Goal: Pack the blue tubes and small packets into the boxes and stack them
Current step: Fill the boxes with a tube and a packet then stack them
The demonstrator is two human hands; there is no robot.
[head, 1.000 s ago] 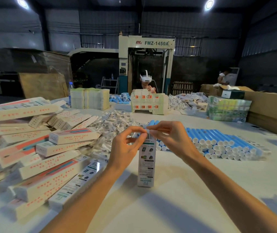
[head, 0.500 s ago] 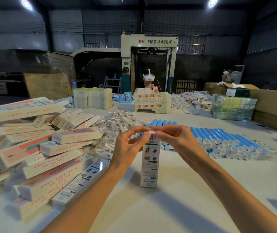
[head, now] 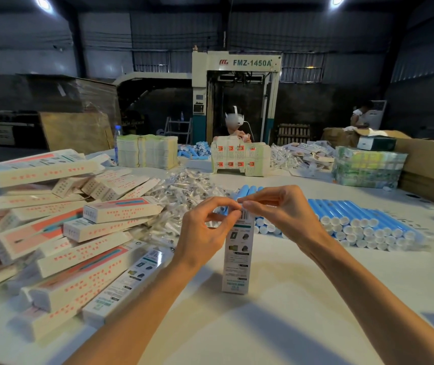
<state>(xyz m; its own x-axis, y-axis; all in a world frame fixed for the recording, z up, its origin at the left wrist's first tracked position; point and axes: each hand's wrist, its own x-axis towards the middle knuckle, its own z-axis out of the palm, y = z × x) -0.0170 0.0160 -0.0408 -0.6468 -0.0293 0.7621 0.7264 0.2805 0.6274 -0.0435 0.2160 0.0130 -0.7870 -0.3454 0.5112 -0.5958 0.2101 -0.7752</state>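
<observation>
Two bare forearms reach in from the bottom edge over a white table (head: 289, 306). Between them a narrow white box (head: 237, 256) stands upright on its end on the table, its printed face with small product pictures and a barcode towards the viewer. The left hand (head: 202, 233) has its fingers curled and pinches the top edge of the box with thumb and forefinger. The right hand (head: 281, 214) meets it from the other side, thumb and forefinger pinching the same top end; whether a flap is open or folded cannot be made out.

To the left lies a loose pile of packed boxes (head: 60, 233), long and white with orange-red print, lying flat at many angles, one on another. Just behind the hands is a heap of small clear packets (head: 184, 185). To the right of it, behind the upright box, blue tubes (head: 355, 222) lie side by side in a long row, white caps towards the viewer.

Farther back on the table stand bundles of flat cartons (head: 147, 151), a second small cluster of blue tubes, a block of stacked boxes (head: 239, 159) and a plastic-wrapped bundle (head: 368, 167). A second person (head: 234, 127) wearing a white headset sits behind the stacked block. Beyond stands a tall machine (head: 237, 64) labelled FMZ-1450A.
</observation>
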